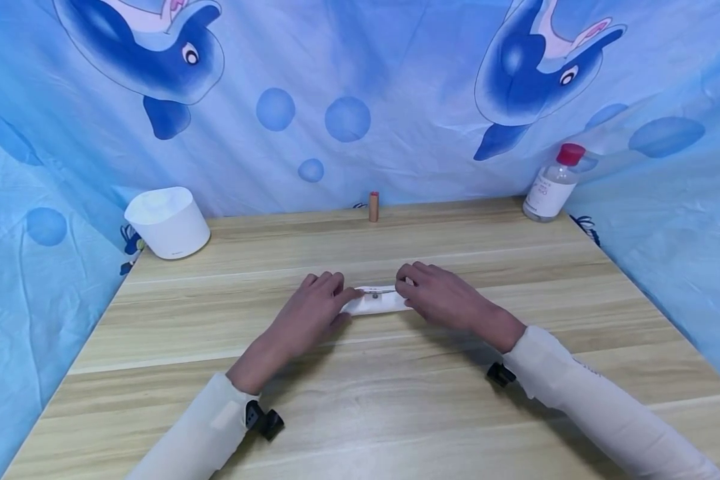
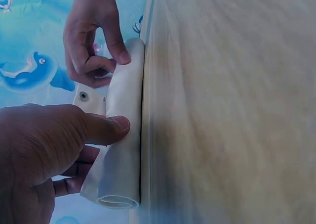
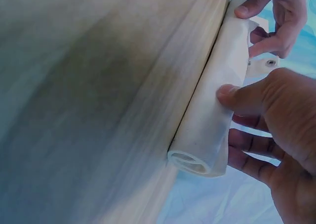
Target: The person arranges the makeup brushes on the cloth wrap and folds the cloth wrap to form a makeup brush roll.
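A white rolled-up sheet (image 1: 373, 305) of soft, leather-like material lies across the middle of the table, with spiral layers showing at its ends in both wrist views. A flap with a metal snap (image 2: 83, 95) sticks out from the roll's far side. My left hand (image 1: 315, 307) pinches the roll's left part, thumb on top and fingers behind it. At the right part, my right hand (image 1: 441, 297) holds it the same way, thumb (image 3: 229, 95) pressed on the near face. The fingertips behind the roll are partly hidden.
On the wooden table (image 1: 366, 400), a white cup-like container (image 1: 168, 223) stands at the back left. A small brown cylinder (image 1: 374, 207) is upright at the back middle, and a clear bottle with a red cap (image 1: 552, 183) at the back right. A blue dolphin-print curtain (image 1: 396, 80) hangs behind.
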Motion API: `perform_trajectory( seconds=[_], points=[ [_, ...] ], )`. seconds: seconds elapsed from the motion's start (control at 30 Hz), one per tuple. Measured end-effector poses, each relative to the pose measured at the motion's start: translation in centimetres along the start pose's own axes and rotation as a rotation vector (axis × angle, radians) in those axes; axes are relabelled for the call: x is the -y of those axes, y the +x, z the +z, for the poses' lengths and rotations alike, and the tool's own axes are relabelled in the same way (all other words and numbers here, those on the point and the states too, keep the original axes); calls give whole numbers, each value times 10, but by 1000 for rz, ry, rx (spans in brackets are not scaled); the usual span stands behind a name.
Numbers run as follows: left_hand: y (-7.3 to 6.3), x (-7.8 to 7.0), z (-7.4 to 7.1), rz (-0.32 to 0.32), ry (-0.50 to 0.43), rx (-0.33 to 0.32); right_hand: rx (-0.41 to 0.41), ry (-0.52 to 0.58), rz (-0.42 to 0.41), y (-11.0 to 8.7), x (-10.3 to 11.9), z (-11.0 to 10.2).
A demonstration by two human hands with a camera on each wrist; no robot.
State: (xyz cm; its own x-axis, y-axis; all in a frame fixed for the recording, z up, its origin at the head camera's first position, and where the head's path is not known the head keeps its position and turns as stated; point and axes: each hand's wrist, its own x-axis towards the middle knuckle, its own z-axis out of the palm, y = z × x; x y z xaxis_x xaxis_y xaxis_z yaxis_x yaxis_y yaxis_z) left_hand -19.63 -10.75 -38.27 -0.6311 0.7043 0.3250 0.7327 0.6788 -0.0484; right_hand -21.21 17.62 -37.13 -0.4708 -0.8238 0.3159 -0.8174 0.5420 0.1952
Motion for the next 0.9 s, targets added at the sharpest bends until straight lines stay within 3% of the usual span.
perform_trajectory(
  seconds=[0.23,0.4,0.53,0.9],
  points=[
    [0,-2,1,27,-5,-6,-45,-21,30,7,5,0],
    [1,-2,1,34,-10,-13,-46,-115,-29,11,7,-2],
    [1,-1,0,45,-11,-27,-93,-146,-64,13,7,-2],
    [-1,0,0,32,-4,-2,-163,-134,-85,17,5,3]
  ],
)
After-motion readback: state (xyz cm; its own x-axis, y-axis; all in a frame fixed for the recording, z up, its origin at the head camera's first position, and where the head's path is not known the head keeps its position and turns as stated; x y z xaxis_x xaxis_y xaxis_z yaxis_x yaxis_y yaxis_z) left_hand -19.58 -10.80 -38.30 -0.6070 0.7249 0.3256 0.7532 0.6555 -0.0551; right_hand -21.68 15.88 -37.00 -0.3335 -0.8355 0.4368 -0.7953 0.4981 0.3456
